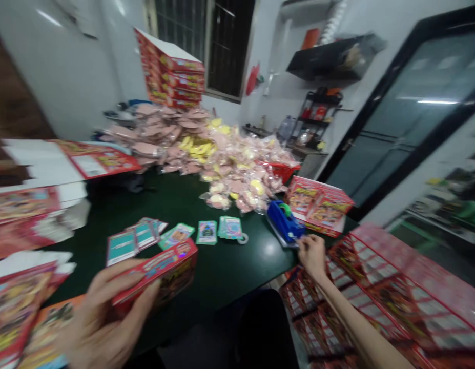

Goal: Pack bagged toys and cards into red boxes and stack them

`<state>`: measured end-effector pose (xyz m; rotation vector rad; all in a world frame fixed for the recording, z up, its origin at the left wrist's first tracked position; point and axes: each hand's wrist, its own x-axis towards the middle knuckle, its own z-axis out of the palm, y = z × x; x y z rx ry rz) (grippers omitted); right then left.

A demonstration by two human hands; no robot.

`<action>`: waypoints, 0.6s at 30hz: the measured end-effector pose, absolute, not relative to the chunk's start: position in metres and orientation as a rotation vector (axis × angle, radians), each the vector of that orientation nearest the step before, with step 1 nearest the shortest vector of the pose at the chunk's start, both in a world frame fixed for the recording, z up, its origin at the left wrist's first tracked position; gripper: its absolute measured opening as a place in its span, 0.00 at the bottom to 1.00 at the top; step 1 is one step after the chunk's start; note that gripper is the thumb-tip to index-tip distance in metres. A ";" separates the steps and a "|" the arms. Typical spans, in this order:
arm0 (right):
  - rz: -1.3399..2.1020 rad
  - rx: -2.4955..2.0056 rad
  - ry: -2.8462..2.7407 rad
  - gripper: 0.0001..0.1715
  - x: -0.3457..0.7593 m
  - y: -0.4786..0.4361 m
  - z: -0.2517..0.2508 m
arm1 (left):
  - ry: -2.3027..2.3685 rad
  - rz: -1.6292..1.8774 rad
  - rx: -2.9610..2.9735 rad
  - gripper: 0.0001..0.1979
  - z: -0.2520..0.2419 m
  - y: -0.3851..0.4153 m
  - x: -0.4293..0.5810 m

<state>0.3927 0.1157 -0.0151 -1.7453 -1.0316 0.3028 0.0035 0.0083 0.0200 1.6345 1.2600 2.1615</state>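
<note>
My left hand (106, 312) is wrapped round a small red printed cardboard box (164, 274), held tilted above the near edge of the dark green table (237, 274). My right hand (312, 253) pinches at the front end of a blue tape dispenser (285, 223), where the tape comes off; the strip itself is too fine to make out clearly. A green ring shows inside the dispenser. Behind the held box lie small stacks of printed cards (207, 232) and a pale ring (243, 239).
Flattened red cartons (22, 205) cover the left side. A large heap of bagged pink and yellow pieces (229, 159) fills the back, near stacked red boxes (183, 77). A red display box (319, 205) stands beyond the dispenser. Many red packs (360, 287) sit at lower right.
</note>
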 end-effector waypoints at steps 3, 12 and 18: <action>0.339 -1.655 -1.139 0.09 0.358 0.079 0.000 | 1.127 2.071 1.708 0.16 0.022 0.008 0.002; 1.353 -0.802 -1.300 0.16 0.147 0.006 0.067 | 1.179 2.088 1.586 0.18 0.027 0.000 0.013; 1.505 -0.846 -1.147 0.19 0.132 0.005 0.063 | 1.123 2.074 1.656 0.19 0.022 -0.001 0.013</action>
